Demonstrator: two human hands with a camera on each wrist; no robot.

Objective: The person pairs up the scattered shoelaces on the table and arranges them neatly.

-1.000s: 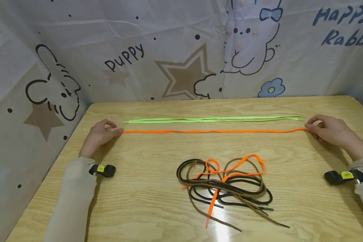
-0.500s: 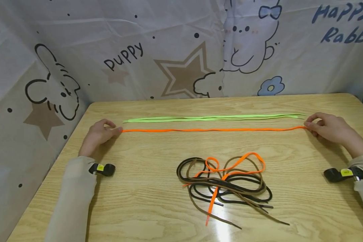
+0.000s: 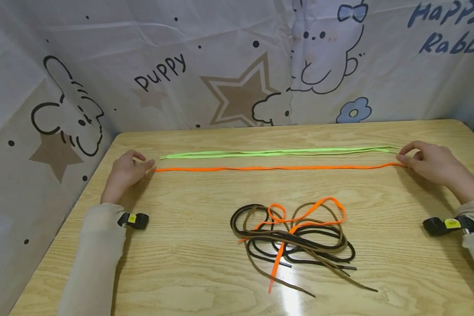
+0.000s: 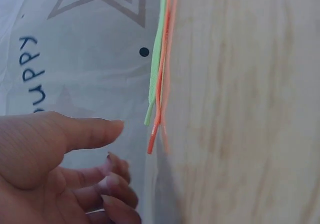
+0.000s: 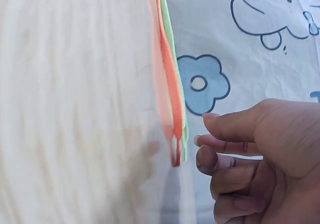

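Observation:
An orange shoelace (image 3: 276,168) lies stretched straight across the table, just in front of a doubled pair of lime-green shoelaces (image 3: 276,152) running parallel to it. By its left end is my left hand (image 3: 127,172); in the left wrist view the orange tip (image 4: 151,143) sits apart from the thumb, and the loosely bent fingers hold nothing. My right hand (image 3: 430,164) hovers at the other end. Seen from the right wrist, a small gap separates the orange lace's end (image 5: 176,154) from the loosely curled fingers (image 5: 230,179).
Nearer the front of the table (image 3: 174,263), black laces (image 3: 320,241) and brown laces (image 3: 276,280) lie in a loose tangle. Another orange lace (image 3: 333,204) loops over them. A printed cloth (image 3: 229,48) hangs behind the table's back edge.
Both hands have let go of the orange lace's ends, which they pinched before. The left hand has shifted slightly left and up, the right hand slightly up. The lace stays stretched out.

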